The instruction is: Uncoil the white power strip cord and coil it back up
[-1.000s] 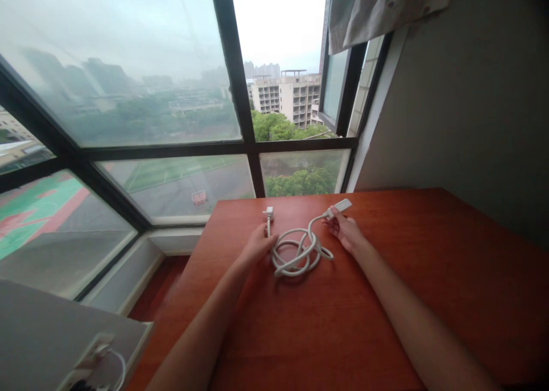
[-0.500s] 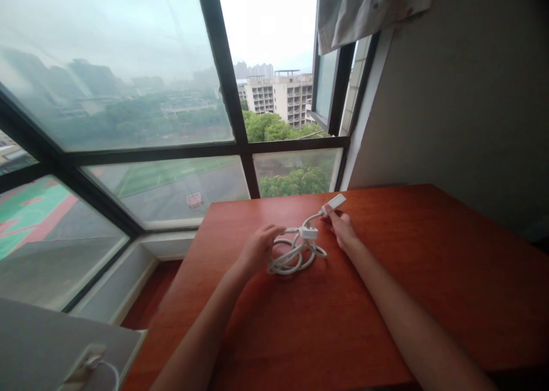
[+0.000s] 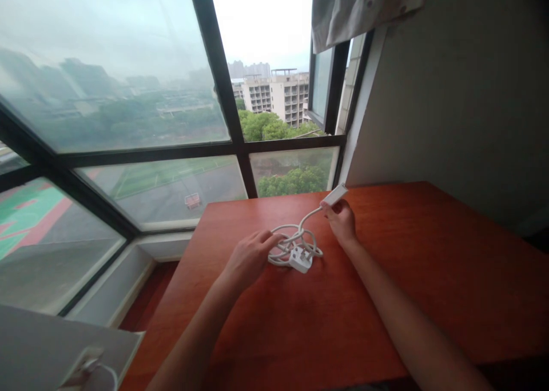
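Note:
A white extension cord (image 3: 295, 243) lies coiled on the reddish wooden table (image 3: 386, 299). Its white plug (image 3: 300, 260) rests on the near side of the coil, prongs up. My left hand (image 3: 249, 258) sits at the coil's left edge, fingers curled onto the cable. My right hand (image 3: 341, 219) is closed on the cord's white socket block (image 3: 334, 195), lifted slightly off the table at the far side of the coil.
A large black-framed window (image 3: 240, 145) stands beyond the table's far edge. A grey wall (image 3: 463, 94) borders the table on the right, with a curtain (image 3: 364, 2) hanging above. A white socket with a cable (image 3: 88, 365) sits on a grey surface at lower left.
The plug end has moved from the far left of the coil across to its near side. My right hand raised the socket block a little. The coil has tightened.

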`<control>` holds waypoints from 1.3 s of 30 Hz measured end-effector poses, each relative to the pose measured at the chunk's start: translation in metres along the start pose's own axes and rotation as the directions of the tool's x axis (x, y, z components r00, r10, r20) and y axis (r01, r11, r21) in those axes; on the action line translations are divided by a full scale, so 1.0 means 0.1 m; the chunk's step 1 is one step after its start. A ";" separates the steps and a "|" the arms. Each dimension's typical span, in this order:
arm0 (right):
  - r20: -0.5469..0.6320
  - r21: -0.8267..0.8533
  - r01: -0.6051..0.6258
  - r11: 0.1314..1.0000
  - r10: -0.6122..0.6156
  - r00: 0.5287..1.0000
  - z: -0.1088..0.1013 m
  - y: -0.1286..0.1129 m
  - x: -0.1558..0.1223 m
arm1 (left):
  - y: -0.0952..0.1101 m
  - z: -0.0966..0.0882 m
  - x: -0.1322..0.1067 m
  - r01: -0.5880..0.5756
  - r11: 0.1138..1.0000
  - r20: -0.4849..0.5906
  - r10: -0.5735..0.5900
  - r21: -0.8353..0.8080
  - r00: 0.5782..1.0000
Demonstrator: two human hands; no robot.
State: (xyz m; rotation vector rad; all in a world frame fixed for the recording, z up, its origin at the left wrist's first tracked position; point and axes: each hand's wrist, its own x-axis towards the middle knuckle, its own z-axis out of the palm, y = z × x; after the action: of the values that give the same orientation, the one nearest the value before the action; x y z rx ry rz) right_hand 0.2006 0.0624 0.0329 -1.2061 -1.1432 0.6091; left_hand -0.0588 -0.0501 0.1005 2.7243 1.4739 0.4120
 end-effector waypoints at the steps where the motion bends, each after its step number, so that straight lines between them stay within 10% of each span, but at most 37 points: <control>1: -0.006 -0.045 0.060 0.997 -0.060 0.998 -0.01 -0.05 -0.01 | 0.01 0.00 -0.01 -0.002 1.000 0.009 0.002 0.027 1.000; 11: 0.189 -0.165 0.494 0.854 -0.464 0.865 -0.05 -0.54 -0.20 | 0.19 0.12 0.00 -0.010 0.982 0.024 0.006 0.190 1.000; 18: 0.458 -0.180 0.587 0.790 -0.461 0.760 -0.02 -0.68 -0.31 | 0.12 0.25 0.00 -0.030 0.998 -0.075 0.034 0.053 0.997; 23: 0.385 -0.140 0.424 0.895 -0.346 0.856 0.03 -0.57 -0.27 | 0.05 0.26 -0.06 -0.068 0.995 -0.141 0.057 -0.075 0.988; 28: 0.128 0.118 -0.041 0.992 0.026 0.991 0.15 -0.30 -0.17 | 0.00 0.31 -0.08 -0.055 0.992 -0.149 0.038 -0.112 0.988; 33: 0.384 0.401 -0.616 0.678 0.487 0.785 0.10 -0.15 -0.12 | -0.03 0.37 -0.07 -0.034 0.994 -0.171 0.016 -0.100 0.985; 39: 0.516 0.409 -0.662 0.628 0.439 0.735 -0.20 -0.20 0.04 | -0.03 0.38 -0.07 0.031 0.995 -0.164 -0.047 -0.097 0.985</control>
State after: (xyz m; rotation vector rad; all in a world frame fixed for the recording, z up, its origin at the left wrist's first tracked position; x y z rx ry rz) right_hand 0.2167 0.0518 0.0538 -0.9099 -0.7508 1.6174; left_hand -0.0563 -0.0501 0.0616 2.6398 1.4988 0.7046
